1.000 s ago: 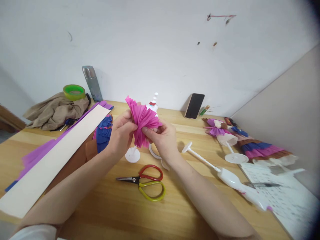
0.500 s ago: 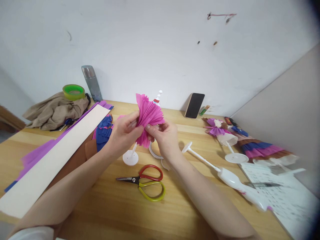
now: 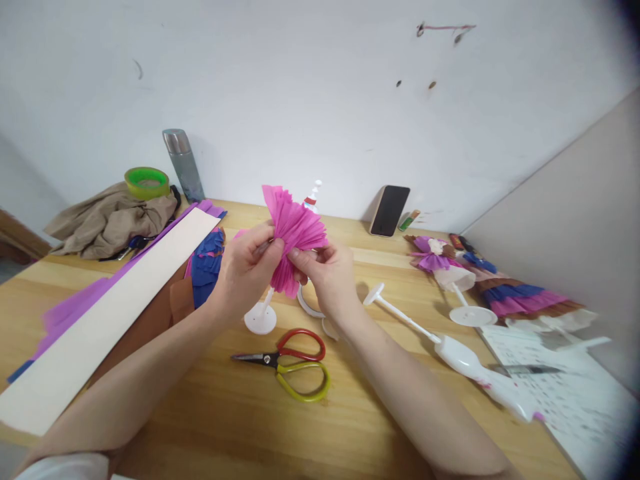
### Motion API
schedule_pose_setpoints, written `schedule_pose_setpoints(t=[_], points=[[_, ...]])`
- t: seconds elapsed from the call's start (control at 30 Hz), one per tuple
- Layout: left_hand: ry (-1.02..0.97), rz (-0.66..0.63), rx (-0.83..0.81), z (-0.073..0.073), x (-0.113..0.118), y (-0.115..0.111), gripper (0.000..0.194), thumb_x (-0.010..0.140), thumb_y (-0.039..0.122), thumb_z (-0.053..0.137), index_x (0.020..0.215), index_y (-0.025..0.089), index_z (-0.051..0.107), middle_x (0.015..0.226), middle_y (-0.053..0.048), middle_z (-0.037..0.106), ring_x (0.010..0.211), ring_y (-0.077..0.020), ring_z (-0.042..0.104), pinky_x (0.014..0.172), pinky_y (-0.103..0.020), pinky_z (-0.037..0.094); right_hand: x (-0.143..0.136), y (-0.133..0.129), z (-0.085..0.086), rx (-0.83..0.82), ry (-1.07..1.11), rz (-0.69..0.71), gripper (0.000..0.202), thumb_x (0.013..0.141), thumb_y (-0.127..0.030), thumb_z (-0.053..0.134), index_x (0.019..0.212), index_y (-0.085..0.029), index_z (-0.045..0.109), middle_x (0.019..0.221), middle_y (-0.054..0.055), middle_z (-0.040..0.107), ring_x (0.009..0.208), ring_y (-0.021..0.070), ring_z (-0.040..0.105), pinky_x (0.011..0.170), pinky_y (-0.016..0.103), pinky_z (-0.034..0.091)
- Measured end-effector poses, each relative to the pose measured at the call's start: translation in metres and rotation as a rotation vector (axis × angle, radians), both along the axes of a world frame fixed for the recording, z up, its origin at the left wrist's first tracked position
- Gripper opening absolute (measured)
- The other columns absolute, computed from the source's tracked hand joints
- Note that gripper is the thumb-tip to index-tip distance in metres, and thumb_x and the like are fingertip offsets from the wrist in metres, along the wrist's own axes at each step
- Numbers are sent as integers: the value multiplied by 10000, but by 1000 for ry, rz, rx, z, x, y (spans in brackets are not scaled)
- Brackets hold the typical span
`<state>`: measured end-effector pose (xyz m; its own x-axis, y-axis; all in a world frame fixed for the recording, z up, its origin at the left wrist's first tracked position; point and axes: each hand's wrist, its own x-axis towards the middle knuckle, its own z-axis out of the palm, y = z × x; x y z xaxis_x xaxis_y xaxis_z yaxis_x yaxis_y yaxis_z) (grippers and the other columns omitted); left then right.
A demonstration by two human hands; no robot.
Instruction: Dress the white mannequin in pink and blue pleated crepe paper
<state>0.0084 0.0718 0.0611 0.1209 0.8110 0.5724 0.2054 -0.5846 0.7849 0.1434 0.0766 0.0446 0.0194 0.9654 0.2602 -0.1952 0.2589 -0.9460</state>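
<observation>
Pleated pink crepe paper (image 3: 299,223) is gathered between my hands above the table, fanned out at the top with a shorter flare below. My left hand (image 3: 253,260) pinches its left side, the thumb lying on the folds. From the right, my right hand (image 3: 327,270) pinches the gathered middle, thumb in front and the other fingers partly hidden behind. A white round-footed stand (image 3: 261,318) is below the paper, its upper part hidden. Scissors (image 3: 287,360) with one red and one yellow handle lie on the table in front of my hands.
Crepe paper strips (image 3: 115,303) lie at left, near a green tape roll (image 3: 147,183) on brown cloth and a flask (image 3: 183,163). A phone (image 3: 390,211) leans on the wall. At right are a white doll-like form (image 3: 480,373), paper-dressed figures (image 3: 530,297) and a printed sheet (image 3: 575,400).
The upper left part of the pink paper has spread slightly further left. My left thumb has shifted a little up along the folds; my right hand keeps its pinch.
</observation>
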Motion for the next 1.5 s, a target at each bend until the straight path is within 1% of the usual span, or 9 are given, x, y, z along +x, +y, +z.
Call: schedule_pose_setpoints(t=[0.13, 0.27, 0.4, 0.57, 0.77, 0.93, 1.27, 1.37, 1.5], points=[[30, 107, -16, -2, -2, 1, 274, 883, 193, 494, 609, 181, 494, 631, 31, 534, 592, -106, 481, 584, -242, 410, 0, 0, 0, 0, -30, -1, 200, 658, -330, 722, 680, -197, 574, 412, -83, 470, 365, 80, 406, 388, 225, 325], [77, 175, -5, -2, 0, 0, 261, 881, 193, 480, 621, 191, 469, 589, 46, 487, 564, -104, 444, 559, -245, 372, -1, 0, 0, -2, -20, -4, 198, 657, -331, 718, 690, -194, 580, 424, -72, 493, 371, 82, 410, 391, 228, 330], [136, 265, 72, -4, 4, -2, 272, 876, 173, 483, 610, 197, 429, 517, 72, 404, 499, -89, 386, 503, -242, 297, -1, -1, -1, -8, -32, -12, 187, 657, -321, 718, 684, -199, 578, 414, -94, 429, 366, 75, 377, 388, 225, 312], [119, 219, 70, -5, 6, -6, 250, 886, 169, 476, 638, 198, 475, 512, 69, 452, 482, -89, 398, 479, -234, 297, -1, -2, 1, 5, -59, -24, 178, 661, -307, 715, 682, -200, 574, 412, -110, 365, 363, 67, 342, 388, 221, 263], [63, 145, 13, -2, 6, -9, 172, 848, 183, 506, 680, 193, 540, 542, 55, 465, 520, -103, 434, 499, -232, 348, -1, -1, 0, 20, -31, -33, 212, 656, -317, 737, 693, -203, 562, 421, -97, 427, 369, 76, 377, 392, 223, 306], [65, 175, -19, -5, 6, -5, 123, 811, 193, 552, 688, 188, 558, 608, 32, 569, 593, -121, 512, 574, -248, 419, -1, -1, -1, 23, -43, -28, 189, 670, -312, 732, 706, -207, 580, 419, -101, 412, 373, 81, 386, 395, 224, 315], [193, 288, 98, -3, 5, -6, 316, 861, 197, 479, 579, 212, 337, 485, 78, 320, 459, -83, 320, 468, -248, 255, -1, -3, 0, 26, -75, -43, 158, 689, -294, 710, 700, -204, 580, 417, -112, 358, 367, 73, 352, 392, 224, 264], [224, 275, 102, -1, 5, -8, 301, 881, 186, 456, 604, 215, 342, 502, 75, 355, 468, -88, 345, 475, -252, 258, -1, -2, -2, 31, -76, -50, 165, 690, -287, 716, 698, -205, 573, 418, -111, 366, 372, 74, 362, 394, 222, 268], [235, 201, 15, 2, 5, -11, 192, 901, 191, 448, 711, 208, 471, 554, 64, 449, 499, -103, 410, 513, -256, 315, 0, 0, -3, 31, -67, -54, 193, 687, -304, 730, 701, -208, 564, 420, -109, 386, 376, 76, 376, 399, 221, 287]])
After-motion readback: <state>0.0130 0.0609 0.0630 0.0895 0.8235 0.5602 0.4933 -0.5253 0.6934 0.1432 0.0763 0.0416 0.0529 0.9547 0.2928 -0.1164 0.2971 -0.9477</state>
